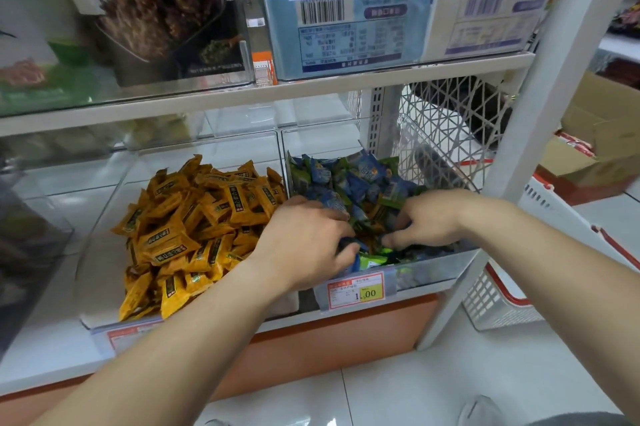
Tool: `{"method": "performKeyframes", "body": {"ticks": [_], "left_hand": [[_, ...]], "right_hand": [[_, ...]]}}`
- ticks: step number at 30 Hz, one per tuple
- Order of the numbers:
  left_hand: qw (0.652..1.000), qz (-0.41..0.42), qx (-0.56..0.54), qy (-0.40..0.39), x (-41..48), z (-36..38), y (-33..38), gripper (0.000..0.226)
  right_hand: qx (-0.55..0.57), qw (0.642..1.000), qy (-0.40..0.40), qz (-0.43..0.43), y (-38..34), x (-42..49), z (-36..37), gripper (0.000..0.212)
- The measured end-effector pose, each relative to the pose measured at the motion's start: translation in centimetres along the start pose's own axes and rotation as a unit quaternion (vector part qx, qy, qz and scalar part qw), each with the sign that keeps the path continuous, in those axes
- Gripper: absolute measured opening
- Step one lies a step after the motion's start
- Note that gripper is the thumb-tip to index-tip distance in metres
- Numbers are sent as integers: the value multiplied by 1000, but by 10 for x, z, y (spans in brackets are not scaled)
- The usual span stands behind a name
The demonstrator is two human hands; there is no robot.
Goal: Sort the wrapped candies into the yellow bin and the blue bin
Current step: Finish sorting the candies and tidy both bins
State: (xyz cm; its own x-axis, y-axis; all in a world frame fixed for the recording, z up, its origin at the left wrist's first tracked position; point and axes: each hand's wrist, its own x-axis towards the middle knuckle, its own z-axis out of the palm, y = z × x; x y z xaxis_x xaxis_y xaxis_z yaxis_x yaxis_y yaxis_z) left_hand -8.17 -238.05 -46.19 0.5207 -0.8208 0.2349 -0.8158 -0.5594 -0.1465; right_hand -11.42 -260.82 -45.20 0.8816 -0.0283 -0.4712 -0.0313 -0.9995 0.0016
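Two clear bins stand side by side on the lower shelf. The left bin (104, 252) holds a heap of yellow wrapped candies (194, 218). The right bin (433, 270) holds blue and green wrapped candies (360, 176), with a few yellow candies (374, 223) mixed into the middle of the pile. Both hands are inside the right bin. My left hand (308, 242) has curled fingers, and its thumb pinches a blue candy (355, 263) near the bin's front. My right hand (426, 221) digs its bent fingers into the pile; the candies hide the fingertips.
A price tag (356, 290) hangs on the right bin's front. The upper shelf board (277, 90) lies close above the bins. A white shelf post (519, 148) stands right of my right arm. A white wire basket (450, 135) sits behind it, and a white floor basket (502, 304) further right.
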Motion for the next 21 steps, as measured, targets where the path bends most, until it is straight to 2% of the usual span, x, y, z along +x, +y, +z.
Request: {"method": "performKeyframes", "body": {"ticks": [2, 4, 6, 7, 8, 11, 15, 18, 21], "left_hand": [[1000, -3, 1, 0, 0, -1, 1, 49], [1000, -6, 3, -2, 0, -1, 3, 50], [1000, -9, 6, -5, 0, -1, 5, 50], [1000, -10, 6, -5, 0, -1, 5, 50], [1000, -12, 6, -6, 0, -1, 4, 51], [1000, -12, 6, -7, 0, 0, 3, 51], [1000, -4, 2, -6, -1, 1, 2, 49], [1000, -4, 0, -5, -1, 1, 1, 49], [1000, -6, -2, -5, 0, 2, 2, 49]], "right_hand": [[47, 999, 27, -3, -1, 1, -5, 52], [49, 991, 121, -18, -6, 10, -10, 53], [90, 978, 184, -36, -16, 24, -13, 37], [124, 974, 183, -41, -19, 31, -14, 25], [150, 974, 163, -44, -21, 36, -15, 25], [139, 988, 71, -24, -21, 49, -12, 72], [37, 999, 32, 16, -22, 63, -5, 121], [15, 1000, 16, 18, -21, 69, 6, 129], [25, 1000, 18, -3, -20, 66, 18, 122]]}}
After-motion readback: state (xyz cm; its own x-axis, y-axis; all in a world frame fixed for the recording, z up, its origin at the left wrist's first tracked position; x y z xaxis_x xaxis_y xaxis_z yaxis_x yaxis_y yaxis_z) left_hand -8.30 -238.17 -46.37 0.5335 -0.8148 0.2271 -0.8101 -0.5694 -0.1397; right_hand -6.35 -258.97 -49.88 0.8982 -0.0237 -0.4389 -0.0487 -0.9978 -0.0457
